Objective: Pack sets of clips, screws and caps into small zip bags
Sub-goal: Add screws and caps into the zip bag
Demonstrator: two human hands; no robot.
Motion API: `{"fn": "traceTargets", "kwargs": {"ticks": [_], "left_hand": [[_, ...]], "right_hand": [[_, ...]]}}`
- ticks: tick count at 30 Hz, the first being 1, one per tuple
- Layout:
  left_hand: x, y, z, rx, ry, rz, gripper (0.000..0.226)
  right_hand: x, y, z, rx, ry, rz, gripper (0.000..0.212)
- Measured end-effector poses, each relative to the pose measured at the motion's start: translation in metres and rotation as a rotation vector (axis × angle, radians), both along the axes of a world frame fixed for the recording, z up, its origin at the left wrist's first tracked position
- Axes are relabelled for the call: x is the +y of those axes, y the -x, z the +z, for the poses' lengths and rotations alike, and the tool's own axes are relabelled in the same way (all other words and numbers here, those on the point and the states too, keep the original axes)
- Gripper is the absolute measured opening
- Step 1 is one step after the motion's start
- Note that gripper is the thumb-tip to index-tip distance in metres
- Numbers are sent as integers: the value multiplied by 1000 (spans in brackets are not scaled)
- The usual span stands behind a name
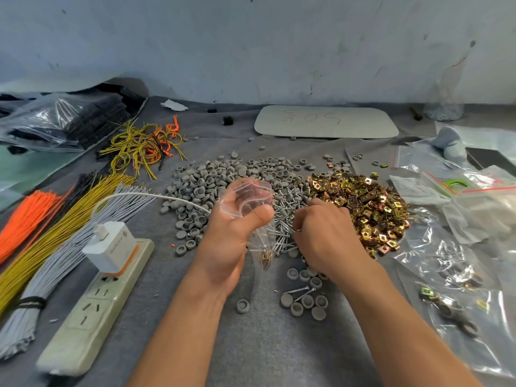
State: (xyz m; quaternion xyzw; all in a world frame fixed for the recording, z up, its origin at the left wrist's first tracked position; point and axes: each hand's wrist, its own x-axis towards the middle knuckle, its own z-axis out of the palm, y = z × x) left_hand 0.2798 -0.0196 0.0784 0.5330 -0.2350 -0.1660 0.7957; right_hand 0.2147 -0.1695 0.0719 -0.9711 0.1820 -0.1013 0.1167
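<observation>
Wires (pixel 55 219) lie in orange, yellow and grey bundles along the left edge of the frame. Just right of them a power strip (pixel 92 308) runs toward the lower left, with a white charger (pixel 110 247) plugged into its far end. Grey caps (pixel 206 180) are heaped left of centre.

Your left hand (pixel 231 233) is raised in the middle of the frame. Its fingers are curled round the mouth of a clear zip bag (pixel 248 196) and the thumb is pressed against it. The bag hangs down below the hand, with a few gold pieces at its bottom.

Behind and beside the bag lies the pile of screws (pixel 284 202). Your right hand (pixel 324 233) rests on this pile, knuckles up, fingers bent down into the screws. You cannot tell from here whether they hold one.

Gold clips (pixel 363 202) form a heap just right of that hand. Loose caps and two screws lie below it. Clear bags (pixel 446 303) cover the right side of the frame.
</observation>
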Motion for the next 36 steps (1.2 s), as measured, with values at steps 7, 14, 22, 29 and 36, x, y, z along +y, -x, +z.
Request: {"fn": "traceTargets", "kwargs": {"ticks": [7,14,22,29,36], "left_hand": [[0,0,-1,-27,-44,20,46],[-1,4,-1,-92,-109,46,47],[0,4,-2,-84,-112,38,46],[0,3,-3,-111,-101,46,48],[-5,4,-7,-318,-290,123,43]], "right_hand": [[4,4,10,-250,-207,-131,19],[8,9,14,-26,-148,-116,24],[16,5,13,78,-41,-2,11],[16,9,13,-112,-176,-113,13],[15,22,53,-718,-760,93,13]]}}
